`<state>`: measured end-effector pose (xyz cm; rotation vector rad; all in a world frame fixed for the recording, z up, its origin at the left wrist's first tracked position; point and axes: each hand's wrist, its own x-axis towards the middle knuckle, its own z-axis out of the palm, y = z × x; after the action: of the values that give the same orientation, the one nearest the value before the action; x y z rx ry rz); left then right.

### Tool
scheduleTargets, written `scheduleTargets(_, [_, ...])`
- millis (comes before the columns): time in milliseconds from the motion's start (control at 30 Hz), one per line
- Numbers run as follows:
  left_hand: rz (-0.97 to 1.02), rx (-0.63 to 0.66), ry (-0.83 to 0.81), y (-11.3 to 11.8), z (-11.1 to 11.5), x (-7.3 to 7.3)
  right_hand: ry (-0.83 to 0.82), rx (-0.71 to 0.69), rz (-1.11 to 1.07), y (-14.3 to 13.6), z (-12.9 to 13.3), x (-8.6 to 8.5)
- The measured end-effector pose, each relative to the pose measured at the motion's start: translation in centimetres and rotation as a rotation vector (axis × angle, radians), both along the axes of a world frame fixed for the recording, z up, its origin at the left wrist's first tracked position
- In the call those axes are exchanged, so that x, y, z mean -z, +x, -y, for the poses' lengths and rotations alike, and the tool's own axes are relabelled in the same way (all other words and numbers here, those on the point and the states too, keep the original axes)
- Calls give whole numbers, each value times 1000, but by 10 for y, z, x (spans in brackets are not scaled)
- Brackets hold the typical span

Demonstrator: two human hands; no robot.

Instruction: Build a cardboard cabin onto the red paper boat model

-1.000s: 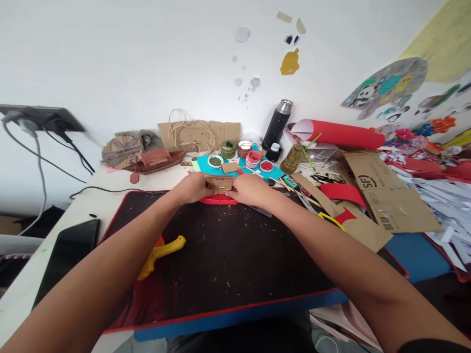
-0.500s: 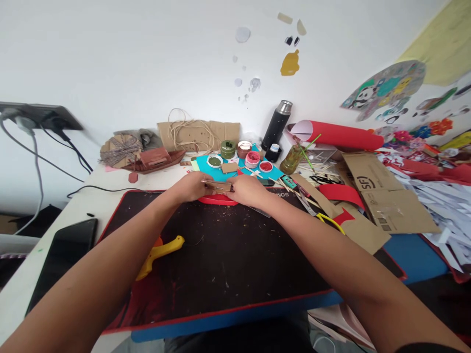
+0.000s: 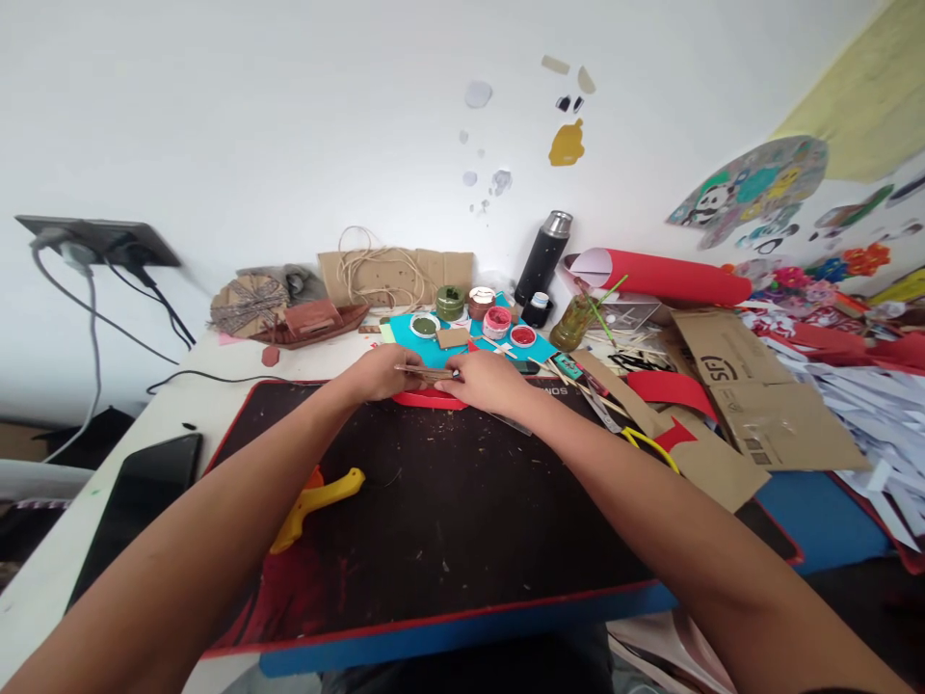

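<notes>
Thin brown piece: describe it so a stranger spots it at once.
Find the big dark mat with red edging. At its far edge, the left hand and right hand hold the thin brown piece between them. Unlike the cardboard scrap lying just beyond, it is gripped and shows nearly edge-on.

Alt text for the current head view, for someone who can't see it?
A person's left hand and right hand hold a small brown piece between them at the far edge of a dark mat. Beyond are paint jars and blue paper.
</notes>
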<state>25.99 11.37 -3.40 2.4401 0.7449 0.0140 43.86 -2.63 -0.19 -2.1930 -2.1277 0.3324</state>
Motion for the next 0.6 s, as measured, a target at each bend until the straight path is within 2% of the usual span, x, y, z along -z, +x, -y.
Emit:
scheduleTargets(200, [81,24,-1,0,-2,3,-24,18,39,-1,-2,3])
scheduleTargets(400, [174,3,-90,-3,-2,6,-17,41,10,0,-8,10])
scheduleTargets(600, [169,-9,-108,-1,-2,5,26,67,-45,0,-2,8])
